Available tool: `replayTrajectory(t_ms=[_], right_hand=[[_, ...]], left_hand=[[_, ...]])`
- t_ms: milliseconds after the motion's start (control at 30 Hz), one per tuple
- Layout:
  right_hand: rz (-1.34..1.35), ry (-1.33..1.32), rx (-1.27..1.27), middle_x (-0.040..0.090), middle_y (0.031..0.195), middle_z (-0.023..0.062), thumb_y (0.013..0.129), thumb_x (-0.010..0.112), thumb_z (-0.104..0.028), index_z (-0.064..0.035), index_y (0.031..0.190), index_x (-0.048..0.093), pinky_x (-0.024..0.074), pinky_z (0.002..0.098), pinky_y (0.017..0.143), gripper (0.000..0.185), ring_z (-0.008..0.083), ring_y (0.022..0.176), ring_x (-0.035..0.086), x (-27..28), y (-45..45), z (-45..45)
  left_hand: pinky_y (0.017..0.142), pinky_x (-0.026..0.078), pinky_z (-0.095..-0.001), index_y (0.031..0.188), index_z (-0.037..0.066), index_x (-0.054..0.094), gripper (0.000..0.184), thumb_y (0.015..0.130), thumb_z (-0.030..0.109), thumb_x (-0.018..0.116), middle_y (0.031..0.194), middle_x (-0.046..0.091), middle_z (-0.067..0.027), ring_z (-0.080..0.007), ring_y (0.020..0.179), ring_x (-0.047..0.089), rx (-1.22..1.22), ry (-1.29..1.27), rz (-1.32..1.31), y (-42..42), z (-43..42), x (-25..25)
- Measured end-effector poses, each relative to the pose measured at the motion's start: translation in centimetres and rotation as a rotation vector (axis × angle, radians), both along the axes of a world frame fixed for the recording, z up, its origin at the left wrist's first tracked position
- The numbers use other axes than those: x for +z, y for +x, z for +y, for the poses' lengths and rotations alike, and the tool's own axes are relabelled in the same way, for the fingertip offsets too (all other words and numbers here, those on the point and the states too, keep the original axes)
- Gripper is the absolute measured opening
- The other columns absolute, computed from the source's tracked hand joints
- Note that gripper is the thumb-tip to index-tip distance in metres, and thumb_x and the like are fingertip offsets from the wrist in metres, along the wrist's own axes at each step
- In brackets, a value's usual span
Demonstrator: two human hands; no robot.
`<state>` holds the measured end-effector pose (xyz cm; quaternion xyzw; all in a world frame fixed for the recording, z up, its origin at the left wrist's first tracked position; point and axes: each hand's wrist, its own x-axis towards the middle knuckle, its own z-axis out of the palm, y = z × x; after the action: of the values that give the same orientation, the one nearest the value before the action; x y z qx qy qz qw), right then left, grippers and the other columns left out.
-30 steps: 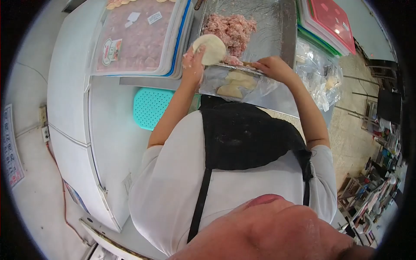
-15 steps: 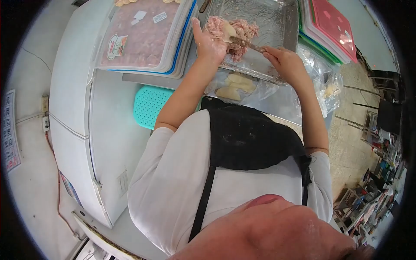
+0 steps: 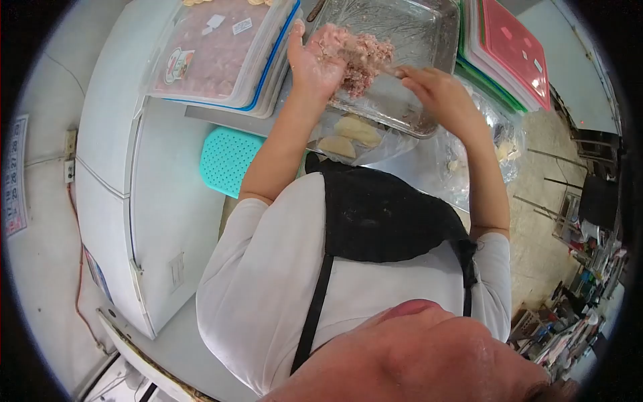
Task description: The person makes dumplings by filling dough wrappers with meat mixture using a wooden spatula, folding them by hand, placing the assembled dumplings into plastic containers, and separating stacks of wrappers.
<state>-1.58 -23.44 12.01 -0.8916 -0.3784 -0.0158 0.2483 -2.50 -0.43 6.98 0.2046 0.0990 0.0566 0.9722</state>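
Observation:
My left hand (image 3: 316, 67) is palm up at the left side of a metal tray (image 3: 418, 110), thumb raised and fingers cupped. It holds a pale dough wrapper, hardly visible now among blur and meat. My right hand (image 3: 439, 97) grips the handle of a thin flat spreader (image 3: 388, 68). The spreader's far end reaches left to the fingers of my left hand, over pink minced meat (image 3: 365, 63) heaped in the tray. Nearer my body, pale dough wrappers (image 3: 358, 130) lie on clear plastic.
Lidded plastic containers (image 3: 201, 60) are stacked at left, beside a white fridge (image 3: 167, 201). A turquoise perforated basket (image 3: 231, 161) sits below them. Coloured lids or trays (image 3: 516, 50) are stacked at right, with a clear plastic bag (image 3: 492, 134) below.
The spreader has moved left toward my left fingers. The wrapper, plain to see earlier, is now mostly obscured. The whole view has shifted slightly.

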Motion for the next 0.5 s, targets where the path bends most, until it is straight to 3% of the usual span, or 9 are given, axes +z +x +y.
replayTrajectory(t_ms=[67,167,233,267,367,467,500], right_hand=[[0.154,0.277,-0.008,0.066,0.093,0.0189,0.096,0.05,-0.03,-0.0045,0.117,0.061,0.0494,0.0375,0.076,0.034,0.0337,0.086,0.064,0.6,0.2,-1.2],[0.375,0.242,-0.047,0.066,0.096,0.0214,0.097,0.048,-0.032,-0.0013,0.116,0.06,0.0477,0.0351,0.079,0.038,0.0325,0.087,0.064,1.8,0.3,-1.7],[0.404,0.18,0.0,0.065,0.089,0.0133,0.097,0.05,-0.028,0.0,0.115,0.061,0.0456,0.0314,0.072,0.035,0.0214,0.075,0.055,2.6,0.2,-2.0],[0.417,0.149,0.026,0.065,0.086,0.0092,0.097,0.051,-0.026,0.0006,0.115,0.062,0.0445,0.0296,0.069,0.034,0.0159,0.069,0.05,3.0,0.1,-2.1],[0.383,0.097,0.06,0.067,0.091,0.0138,0.097,0.051,-0.026,0.0012,0.115,0.061,0.0464,0.0306,0.073,0.034,0.019,0.075,0.059,3.8,-0.8,-1.9],[0.29,0.219,0.164,0.066,0.094,0.0213,0.094,0.055,-0.027,-0.0004,0.112,0.063,0.0488,0.037,0.075,0.033,0.0363,0.086,0.063,-0.2,-0.1,-1.5],[0.296,0.18,0.202,0.065,0.097,0.0211,0.094,0.055,-0.027,-0.0001,0.113,0.062,0.0488,0.0363,0.077,0.034,0.0354,0.087,0.064,-1.3,0.4,-1.5]], left_hand=[[0.101,0.039,-0.0494,0.125,0.001,0.045,0.055,0.087,0.036,0.062,0.124,0.05,-0.0139,-0.031,0.115,0.051,-0.157,0.254,-0.278,-0.2,0.9,-0.2],[0.095,0.045,-0.0402,0.125,0.006,0.046,0.058,0.075,0.019,0.072,0.107,0.059,-0.0113,-0.0282,0.1,0.059,-0.002,1.122,-0.403,-1.5,0.9,1.4],[0.093,0.046,-0.0375,0.125,0.007,0.048,0.06,0.072,0.018,0.074,0.112,0.059,-0.0127,-0.0287,0.101,0.059,0.111,1.542,-0.461,-1.8,1.0,2.8],[0.092,0.046,-0.0369,0.124,0.006,0.05,0.06,0.071,0.018,0.075,0.112,0.059,-0.0132,-0.0291,0.1,0.059,0.098,1.657,-0.476,-1.8,1.3,2.9],[0.088,0.047,-0.0368,0.116,0.005,0.056,0.053,0.07,0.022,0.077,0.11,0.061,-0.0143,-0.0307,0.097,0.06,-0.081,1.798,-0.509,-1.4,2.5,2.1],[0.083,0.048,-0.0384,0.105,0.004,0.063,0.046,0.068,0.027,0.078,0.098,0.064,-0.0154,-0.0319,0.092,0.061,-0.379,1.781,-0.644,-1.1,2.4,4.9],[0.08,0.048,-0.037,0.104,0.004,0.063,0.044,0.069,0.025,0.077,0.098,0.065,-0.0143,-0.0279,0.09,0.061,-0.38,1.867,-0.672,-1.0,2.4,4.4]])
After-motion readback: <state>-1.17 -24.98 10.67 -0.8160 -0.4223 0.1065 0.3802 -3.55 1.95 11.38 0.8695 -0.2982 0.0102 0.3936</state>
